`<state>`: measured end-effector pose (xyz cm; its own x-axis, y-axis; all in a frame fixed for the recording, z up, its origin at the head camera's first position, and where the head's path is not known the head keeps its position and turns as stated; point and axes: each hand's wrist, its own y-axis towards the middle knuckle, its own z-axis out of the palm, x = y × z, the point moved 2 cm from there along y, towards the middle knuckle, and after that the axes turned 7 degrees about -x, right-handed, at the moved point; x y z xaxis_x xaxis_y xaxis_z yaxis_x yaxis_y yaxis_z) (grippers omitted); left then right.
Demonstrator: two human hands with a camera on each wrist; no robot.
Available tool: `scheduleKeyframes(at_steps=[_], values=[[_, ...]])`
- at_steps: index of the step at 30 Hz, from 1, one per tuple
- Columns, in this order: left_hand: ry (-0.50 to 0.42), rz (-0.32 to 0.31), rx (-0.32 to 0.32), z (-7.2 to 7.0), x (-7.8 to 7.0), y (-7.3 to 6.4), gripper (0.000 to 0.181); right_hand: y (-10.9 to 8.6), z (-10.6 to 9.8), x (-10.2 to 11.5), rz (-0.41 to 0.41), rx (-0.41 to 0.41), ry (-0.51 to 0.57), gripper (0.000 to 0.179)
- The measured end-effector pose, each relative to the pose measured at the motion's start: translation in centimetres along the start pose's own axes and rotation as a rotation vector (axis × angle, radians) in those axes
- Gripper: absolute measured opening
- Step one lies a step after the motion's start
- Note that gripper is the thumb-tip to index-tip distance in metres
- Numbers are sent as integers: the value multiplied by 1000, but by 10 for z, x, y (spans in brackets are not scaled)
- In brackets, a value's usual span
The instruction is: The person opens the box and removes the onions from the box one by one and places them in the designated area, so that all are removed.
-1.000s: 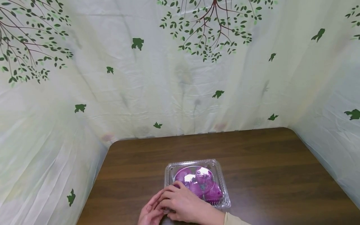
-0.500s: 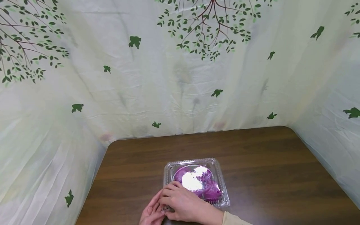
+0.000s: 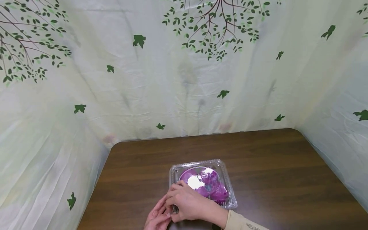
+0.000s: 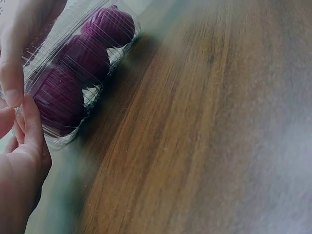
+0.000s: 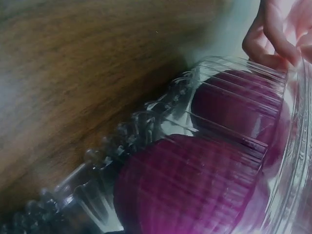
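Note:
A clear plastic clamshell container lies closed on the brown table, with several rounded purple things showing through its ribbed walls. My left hand is at its near left corner, thumb and fingertips pinching the rim. Arched over the lid from the right, my right hand has its fingers curled at that same corner. In the left wrist view, the fingertips of both hands meet at the container's edge. My right hand covers part of the lid in the head view.
The wood-grain table spreads out on both sides of the container. A pale curtain printed with branches and leaves surrounds it at the back and sides. A beige sleeve covers the right forearm.
Both hands stay at the container's near left corner. The right hand's fingers have shifted slightly, with a wider gap showing between its thumb and forefinger. The glare on the lid has changed.

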<state>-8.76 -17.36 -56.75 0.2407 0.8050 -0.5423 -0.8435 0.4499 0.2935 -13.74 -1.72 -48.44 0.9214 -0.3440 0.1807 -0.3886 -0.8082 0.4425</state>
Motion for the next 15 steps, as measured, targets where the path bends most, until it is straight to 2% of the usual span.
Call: scheduleKeyframes(at_steps=[8, 15], values=[[-14, 5, -30, -1, 3, 1, 72, 1, 2, -1, 25, 20, 21, 16], [-22, 2, -54, 1, 2, 1, 71, 4, 5, 0, 28, -14, 52, 25]])
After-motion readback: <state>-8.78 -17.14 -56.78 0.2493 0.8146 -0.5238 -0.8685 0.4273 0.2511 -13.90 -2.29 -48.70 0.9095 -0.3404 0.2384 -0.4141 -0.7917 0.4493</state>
